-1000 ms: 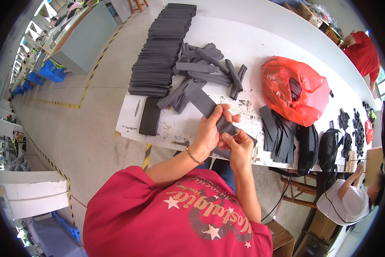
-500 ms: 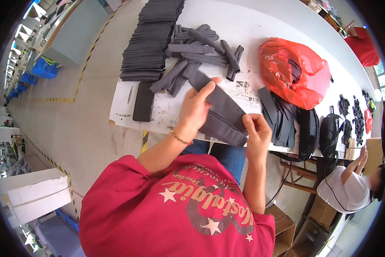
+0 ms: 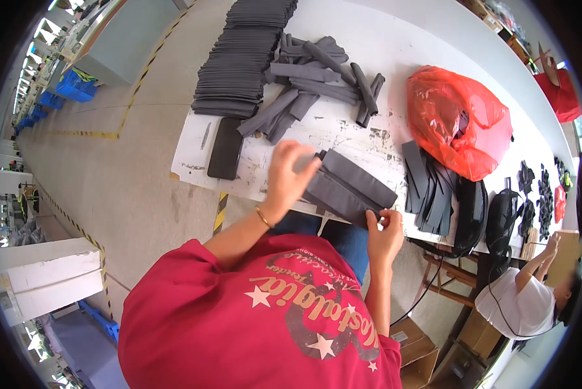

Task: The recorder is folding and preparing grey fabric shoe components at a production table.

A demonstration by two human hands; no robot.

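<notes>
A dark grey folded fabric piece with seams along its length lies at the table's near edge in front of me. My right hand pinches its lower right corner between thumb and fingers. At its left end is my left hand, thumb and fingers apart, slightly blurred; whether the thumb touches the fabric I cannot tell. Beyond lies a loose pile of dark grey fabric strips, some rolled up. Left of the pile rises a long stack of folded dark fabric pieces.
A black flat rectangular object lies by the table's left corner. To the right are a red plastic bag, flat dark strips and a black mesh item. A person in white works farther right. A wooden stool stands below the table.
The fabric piece has come down flatter onto the table edge. My left hand has let go of its far side and opened; my right hand has shifted down to its near corner.
</notes>
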